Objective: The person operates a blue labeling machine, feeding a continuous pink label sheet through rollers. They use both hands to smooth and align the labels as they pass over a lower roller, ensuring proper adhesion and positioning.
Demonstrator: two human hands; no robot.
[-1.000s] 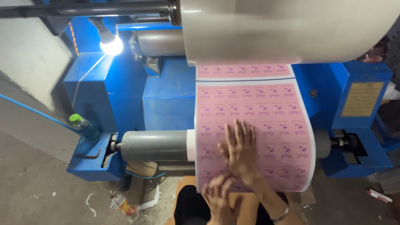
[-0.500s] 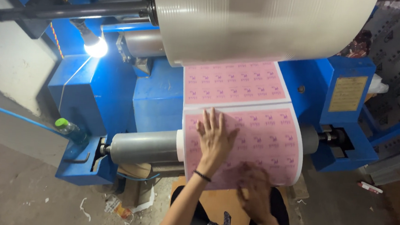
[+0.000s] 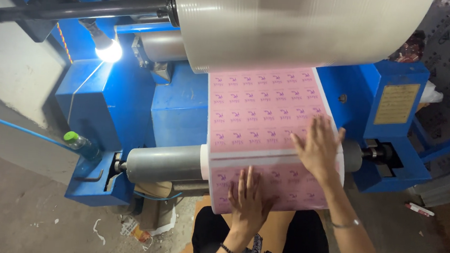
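Observation:
A pink printed film (image 3: 261,110) with rows of small purple marks runs down from a large clear roll (image 3: 297,25) and wraps over a grey roller (image 3: 163,163). My left hand (image 3: 249,198) lies flat, fingers apart, on the lower part of the pink film at the roller's front. My right hand (image 3: 317,147) presses flat on the film higher up, near its right edge. Neither hand grips anything. A black band is on my left wrist and a thin bracelet on my right.
The blue machine frame (image 3: 109,106) surrounds the rollers, with a lit bulb (image 3: 109,52) at upper left and a yellow plate (image 3: 396,103) on its right housing. A green-capped bottle (image 3: 79,143) stands on the left bracket. Paper scraps (image 3: 136,231) litter the concrete floor.
The hands have swapped heights: my left hand slid down from the upper film to the roller's front, and my right hand rose to the upper right. The view shifted slightly.

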